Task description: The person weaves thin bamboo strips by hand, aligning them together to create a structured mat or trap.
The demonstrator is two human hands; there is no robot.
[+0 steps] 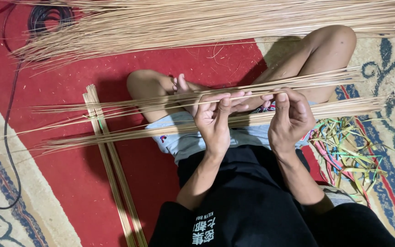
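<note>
Nearest to the camera, a black shirt and light shorts are seen, and above them the two hands are raised over the lap. A single thin stick (161, 104) is pinched between the fingertips of the left hand (213, 121) and those of the right hand (291, 118); both hands are closed on it, close to each other, with the thumbs on top. The stick is held almost level, and most of its length runs out to the left, over the crossed legs.

The stick is judged to be very light and springy, stiff over a short length but easily bent or snapped over a long one. Its surface looks smooth and dry, so it may slide between the fingers. It is best held near the middle with two hands set a little apart, as a grip at one end would let the far tip droop.

More loose sticks (115, 135) are laid across the lap. On the red carpet (69, 174), a flat bound strip of sticks (110, 169) is lying at the left, and a tangle of coloured plastic strips (344, 151) at the right. No container is seen; the material is kept in open heaps. Farthest away, a large pile of sticks (197, 23) is spread along the top, beside a coiled black cable (46, 16).
</note>
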